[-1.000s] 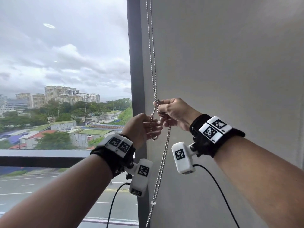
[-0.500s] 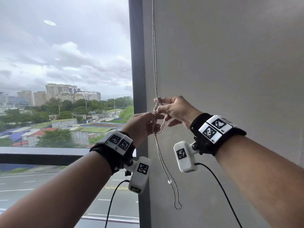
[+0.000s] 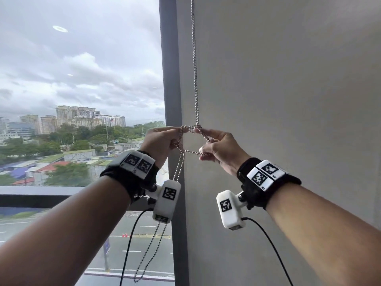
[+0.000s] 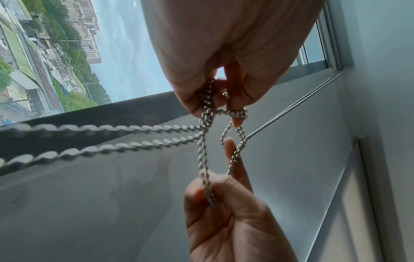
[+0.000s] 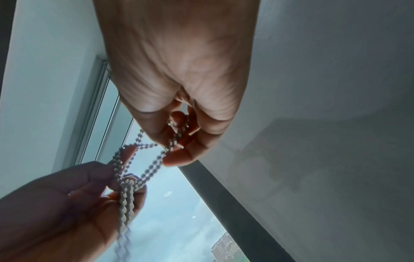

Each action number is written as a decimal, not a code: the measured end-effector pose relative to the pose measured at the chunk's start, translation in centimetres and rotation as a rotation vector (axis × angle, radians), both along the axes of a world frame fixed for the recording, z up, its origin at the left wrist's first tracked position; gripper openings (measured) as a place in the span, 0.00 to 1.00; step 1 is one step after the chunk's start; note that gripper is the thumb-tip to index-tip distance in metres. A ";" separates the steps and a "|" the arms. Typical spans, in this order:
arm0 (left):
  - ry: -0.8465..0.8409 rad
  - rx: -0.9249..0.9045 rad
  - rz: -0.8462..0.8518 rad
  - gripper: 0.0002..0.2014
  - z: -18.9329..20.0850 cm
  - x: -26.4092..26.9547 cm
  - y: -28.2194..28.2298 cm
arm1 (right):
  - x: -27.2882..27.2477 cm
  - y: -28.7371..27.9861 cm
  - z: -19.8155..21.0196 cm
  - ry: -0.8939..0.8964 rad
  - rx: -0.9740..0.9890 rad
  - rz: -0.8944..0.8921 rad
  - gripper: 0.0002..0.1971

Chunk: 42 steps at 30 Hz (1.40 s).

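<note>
My two hands work a silver metal ball chain (image 3: 194,79) that hangs down along the left edge of a grey roller blind (image 3: 288,100), just right of the dark vertical window post (image 3: 170,79). My left hand (image 3: 160,143) has thumb and fingers curled round a doubled stretch of the chain, pinching it where the strands cross. From that grip two strands drop past the white camera unit (image 3: 167,201) under my wrist and end in a hanging loop low against the glass. My right hand (image 3: 222,149) pinches another doubled stretch between thumb and bent fingers, while its forefinger points out straight with the chain running over it. Between the two grips the chain spreads into an open loop, its strands crossing at the top where the long vertical run comes down to meet them. Beyond the window pane (image 3: 82,79) lie cloudy sky, tower blocks, trees and a road below.
</note>
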<state>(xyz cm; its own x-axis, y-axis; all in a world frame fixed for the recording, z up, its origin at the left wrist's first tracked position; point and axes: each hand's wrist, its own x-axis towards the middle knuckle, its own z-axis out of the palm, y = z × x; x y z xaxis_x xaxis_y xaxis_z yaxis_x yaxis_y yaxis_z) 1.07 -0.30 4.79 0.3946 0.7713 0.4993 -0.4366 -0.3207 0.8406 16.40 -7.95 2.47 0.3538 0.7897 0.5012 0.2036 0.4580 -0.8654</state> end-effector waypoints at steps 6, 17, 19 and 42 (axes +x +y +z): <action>0.036 0.000 0.077 0.14 0.3 -1.6 1.4 | 1.5 0.6 -3.0 -0.144 -0.052 -0.174 0.14; 0.679 0.482 0.485 0.12 -1.1 -3.4 2.8 | 2.2 1.2 -5.0 -0.337 -0.133 -0.364 0.20; 0.688 0.415 0.512 0.21 -1.2 -3.7 3.1 | 2.0 1.1 -4.5 -0.383 -0.163 -0.364 0.19; 0.626 0.169 0.161 0.16 -3.3 -4.6 3.2 | 2.9 -0.8 -3.6 -0.060 -0.262 -0.173 0.13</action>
